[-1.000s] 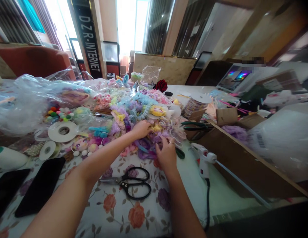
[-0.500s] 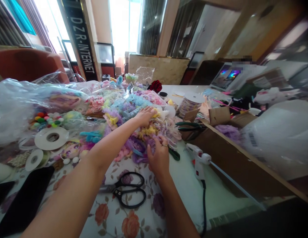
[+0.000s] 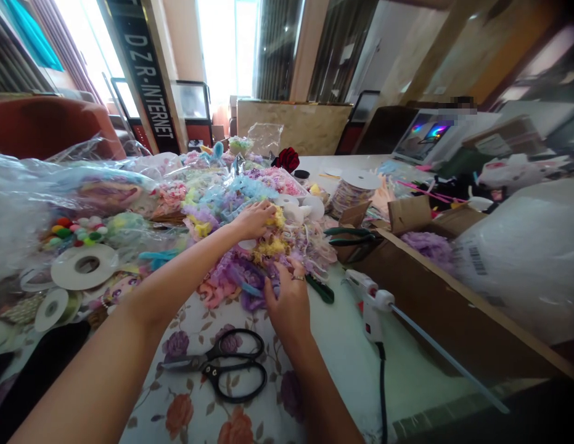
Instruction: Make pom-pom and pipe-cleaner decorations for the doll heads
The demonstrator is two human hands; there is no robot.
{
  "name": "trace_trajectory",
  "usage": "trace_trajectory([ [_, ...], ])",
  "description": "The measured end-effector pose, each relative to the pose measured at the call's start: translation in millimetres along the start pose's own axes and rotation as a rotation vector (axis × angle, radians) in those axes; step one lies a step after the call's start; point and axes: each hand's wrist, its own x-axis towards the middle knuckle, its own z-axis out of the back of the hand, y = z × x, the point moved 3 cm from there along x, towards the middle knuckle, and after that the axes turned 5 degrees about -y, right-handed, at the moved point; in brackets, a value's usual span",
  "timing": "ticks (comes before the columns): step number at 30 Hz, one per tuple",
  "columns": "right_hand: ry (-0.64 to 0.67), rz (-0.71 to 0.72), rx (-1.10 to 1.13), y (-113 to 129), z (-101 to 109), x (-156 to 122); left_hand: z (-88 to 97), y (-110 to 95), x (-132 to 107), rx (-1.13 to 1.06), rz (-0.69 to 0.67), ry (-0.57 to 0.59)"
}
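Observation:
My left hand (image 3: 255, 221) rests palm down on a heap of ruffled lace trims, its fingers loosely bent over yellow trim (image 3: 272, 242). Its thumb is hidden. Closer to me, my right hand (image 3: 290, 299), with a ring on one finger, has thumb and fingers apart at the edge of purple sheer trim (image 3: 254, 277). Pink trim (image 3: 217, 290) lies left of that. Blue ruffled trim (image 3: 243, 192) is heaped beyond my left hand. Black-handled scissors (image 3: 235, 370) lie on the floral cloth, left of my right forearm, with nobody holding them.
To the right lie a white glue gun (image 3: 372, 302) with a long glue stick, green-handled pliers (image 3: 349, 235) and a cardboard box (image 3: 420, 283). Ribbon spools (image 3: 67, 271), pompoms (image 3: 78, 229) and plastic bags (image 3: 18, 197) crowd the left. A red fabric rose (image 3: 287, 159) stands at the back.
My left hand has drawn back slightly to the left across the heap, its fingers less spread. My right hand stays by the purple trim. The view has shifted a little.

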Motion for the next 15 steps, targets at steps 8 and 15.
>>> trace_trajectory([
  [8,0.009,0.002,0.024,7,-1,-5,16.3,-22,50,-0.020,0.030,-0.080],
  [15,0.012,0.038,0.027,15,-4,-12,-3.0,-41,106,0.028,0.032,0.149],
])
